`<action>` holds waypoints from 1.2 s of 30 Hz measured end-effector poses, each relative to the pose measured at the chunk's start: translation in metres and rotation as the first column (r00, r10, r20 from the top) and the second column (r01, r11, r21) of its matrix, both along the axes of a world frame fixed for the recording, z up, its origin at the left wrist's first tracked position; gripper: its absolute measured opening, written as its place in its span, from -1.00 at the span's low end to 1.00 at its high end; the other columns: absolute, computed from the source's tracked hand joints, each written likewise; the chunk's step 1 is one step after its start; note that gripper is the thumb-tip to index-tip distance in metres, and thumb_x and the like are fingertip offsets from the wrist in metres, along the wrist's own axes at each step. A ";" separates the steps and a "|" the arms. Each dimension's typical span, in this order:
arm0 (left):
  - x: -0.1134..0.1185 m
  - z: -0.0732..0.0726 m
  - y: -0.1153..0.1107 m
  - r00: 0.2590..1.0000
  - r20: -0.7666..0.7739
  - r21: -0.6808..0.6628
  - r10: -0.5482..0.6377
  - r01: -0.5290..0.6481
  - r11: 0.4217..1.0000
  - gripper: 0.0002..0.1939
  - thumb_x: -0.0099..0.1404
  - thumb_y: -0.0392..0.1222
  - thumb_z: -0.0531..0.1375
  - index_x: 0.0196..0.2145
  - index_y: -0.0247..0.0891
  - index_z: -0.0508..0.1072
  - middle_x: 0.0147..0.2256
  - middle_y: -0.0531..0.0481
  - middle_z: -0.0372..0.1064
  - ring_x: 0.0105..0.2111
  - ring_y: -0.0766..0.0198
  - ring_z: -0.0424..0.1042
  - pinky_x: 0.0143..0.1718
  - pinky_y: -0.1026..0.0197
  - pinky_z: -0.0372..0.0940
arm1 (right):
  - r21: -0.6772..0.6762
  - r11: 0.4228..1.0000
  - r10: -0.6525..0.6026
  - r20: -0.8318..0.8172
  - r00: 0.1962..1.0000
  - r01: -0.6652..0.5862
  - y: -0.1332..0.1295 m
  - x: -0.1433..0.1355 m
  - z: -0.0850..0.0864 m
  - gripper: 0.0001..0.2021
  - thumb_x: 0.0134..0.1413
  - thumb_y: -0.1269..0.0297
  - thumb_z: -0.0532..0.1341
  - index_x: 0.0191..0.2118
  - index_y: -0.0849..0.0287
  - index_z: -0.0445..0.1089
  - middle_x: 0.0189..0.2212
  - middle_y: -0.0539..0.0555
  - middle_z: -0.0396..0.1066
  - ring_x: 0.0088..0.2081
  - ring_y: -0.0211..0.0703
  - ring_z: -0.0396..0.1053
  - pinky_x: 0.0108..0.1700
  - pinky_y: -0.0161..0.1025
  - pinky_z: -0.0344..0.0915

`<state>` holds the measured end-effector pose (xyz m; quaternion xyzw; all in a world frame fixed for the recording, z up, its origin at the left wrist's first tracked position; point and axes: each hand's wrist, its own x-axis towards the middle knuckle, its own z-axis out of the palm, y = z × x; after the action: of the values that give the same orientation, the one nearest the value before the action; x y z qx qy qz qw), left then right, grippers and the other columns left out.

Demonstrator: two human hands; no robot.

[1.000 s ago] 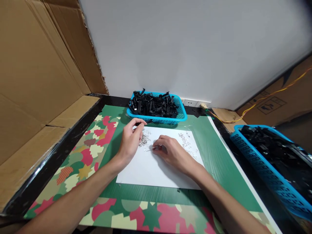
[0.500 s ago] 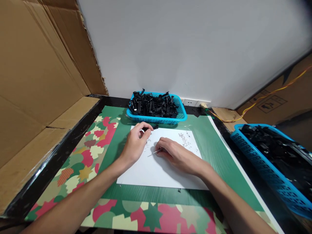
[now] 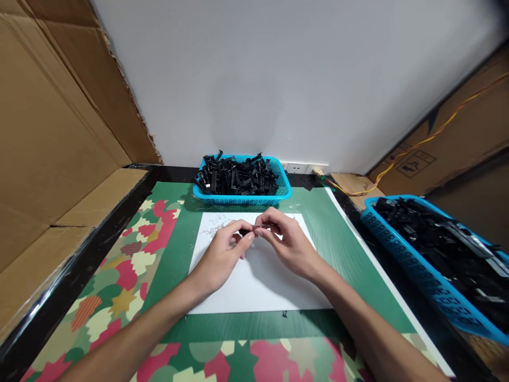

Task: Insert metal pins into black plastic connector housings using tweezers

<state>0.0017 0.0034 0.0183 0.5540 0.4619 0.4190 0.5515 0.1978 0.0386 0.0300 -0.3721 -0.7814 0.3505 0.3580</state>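
Observation:
My left hand [image 3: 226, 249] is closed in a pinch on a small black plastic part [image 3: 245, 232], mostly covered by the fingers. Close against it, my right hand [image 3: 288, 241] grips a thin metal tool [image 3: 263, 226] that looks like tweezers; its tip meets the black part between the two hands. Both hands are above a white sheet [image 3: 254, 286]. Tiny thin metal pieces [image 3: 214, 225] lie scattered on the sheet behind my left hand, partly hidden by it.
A blue basket [image 3: 242, 199] heaped with black plastic parts stands at the back by the wall. Another blue basket [image 3: 429, 292] of black parts is at the right. Cardboard [image 3: 55, 106] rises on the left. A yellow cable [image 3: 382, 178] runs from the wall socket.
My hands have come together over the sheet; the right one moved up with its metal tool. A black part now shows in my left fingers. The view has shifted slightly.

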 end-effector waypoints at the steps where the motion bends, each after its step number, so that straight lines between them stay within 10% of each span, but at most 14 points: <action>1: 0.000 -0.001 0.000 1.000 0.001 -0.005 0.006 -0.006 1.000 -0.70 0.42 0.08 0.24 -0.11 -0.19 0.53 -0.57 0.15 0.22 -0.65 0.40 0.11 -0.65 0.34 -0.05 | 0.019 1.000 -0.008 0.006 1.000 0.008 -0.001 -0.001 0.000 -0.89 0.47 0.28 0.19 -0.15 0.09 0.46 -0.20 0.07 0.47 -0.22 -0.13 0.38 -0.15 -0.20 0.30; 14: -0.001 0.004 0.001 0.979 0.192 -0.241 0.065 -0.017 0.970 -0.61 0.34 0.16 0.30 -0.18 -0.24 0.49 -0.52 0.12 0.23 -0.58 0.40 0.21 -0.64 0.39 0.06 | 0.270 0.963 0.003 0.015 1.000 -0.007 -0.002 -0.002 -0.009 -0.79 0.39 0.41 0.22 -0.08 0.05 0.61 -0.24 0.08 0.49 -0.20 -0.10 0.47 -0.16 -0.16 0.40; 36: 0.003 0.001 -0.002 0.965 0.261 -0.160 -0.032 0.076 0.984 -0.54 0.38 0.25 0.29 -0.10 -0.19 0.35 -0.56 0.19 0.21 -0.62 0.43 0.14 -0.65 0.42 0.02 | -0.311 0.949 -0.172 -0.392 0.904 0.046 0.000 -0.012 -0.013 -0.77 0.06 0.19 0.53 -0.40 0.15 0.52 -0.43 0.01 0.46 -0.38 -0.18 0.30 -0.32 -0.20 0.19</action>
<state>0.0046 0.0013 0.0191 0.4588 0.4047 0.4316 0.6629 0.1856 0.0389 0.0170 -0.3819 -0.6043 0.5129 0.4752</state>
